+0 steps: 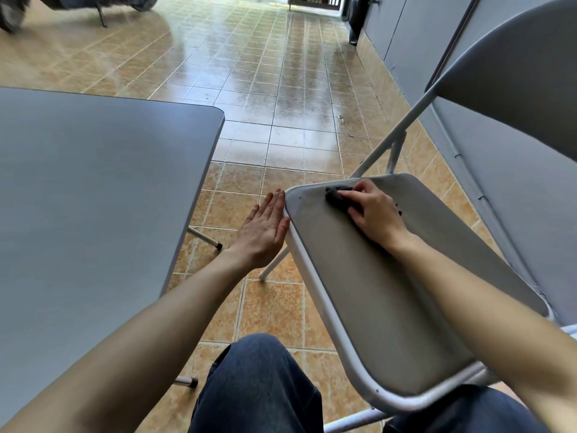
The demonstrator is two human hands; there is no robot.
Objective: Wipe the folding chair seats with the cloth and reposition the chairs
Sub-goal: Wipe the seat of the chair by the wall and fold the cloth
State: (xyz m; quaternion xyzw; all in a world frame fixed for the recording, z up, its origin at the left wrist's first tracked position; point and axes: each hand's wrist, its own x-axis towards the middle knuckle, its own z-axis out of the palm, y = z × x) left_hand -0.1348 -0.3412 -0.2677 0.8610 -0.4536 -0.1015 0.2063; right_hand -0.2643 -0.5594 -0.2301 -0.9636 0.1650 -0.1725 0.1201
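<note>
A person in blue jeans presses a dark cloth flat against the far corner of a grey folding chair seat with the right hand, fingers closed over it. The left hand, fingers straight and together, rests flat against the seat's left edge, beside a grey tabletop on the tiled floor.

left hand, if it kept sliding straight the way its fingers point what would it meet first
Nothing close: the left hand lies flat along the chair seat edge, fingers aimed past its corner, so the line looks free over tiled floor, though depth is unclear.
</note>
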